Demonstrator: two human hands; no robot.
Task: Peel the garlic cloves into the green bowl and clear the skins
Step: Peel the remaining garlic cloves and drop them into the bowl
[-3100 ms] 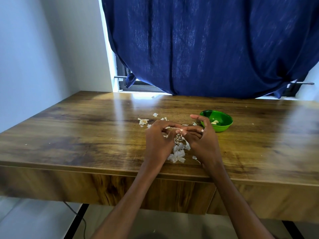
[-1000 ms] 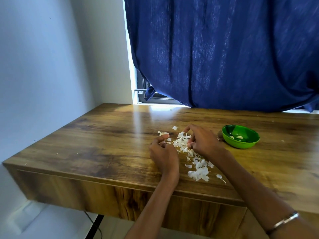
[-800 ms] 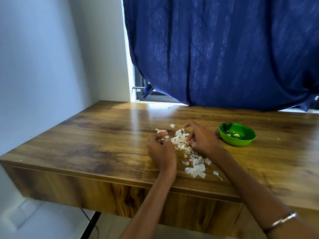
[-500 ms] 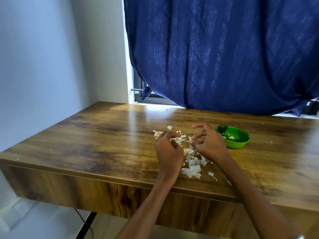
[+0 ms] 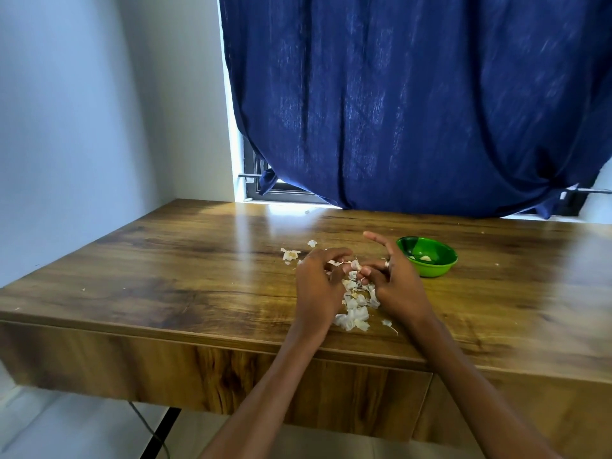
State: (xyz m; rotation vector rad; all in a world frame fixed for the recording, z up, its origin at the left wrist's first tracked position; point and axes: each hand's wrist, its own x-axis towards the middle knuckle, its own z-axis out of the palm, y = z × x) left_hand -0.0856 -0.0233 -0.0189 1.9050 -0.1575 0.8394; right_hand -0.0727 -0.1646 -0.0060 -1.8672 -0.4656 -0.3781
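You face a wooden desk [image 5: 165, 260] with a glossy, dark-grained top and a matching front panel. Behind the desk a dark blue curtain [image 5: 414, 104] hangs in folds, its lower edge gathered just above the desktop. At the curtain's lower left a dark window frame [image 5: 265, 190] shows, and daylight from there glares on the desk's far edge. Left of the desk stands a plain pale wall [image 5: 73, 127]. Beneath the desk lie a light floor [image 5: 66, 432], a black leg [image 5: 162, 432] and a cable [image 5: 149, 429].
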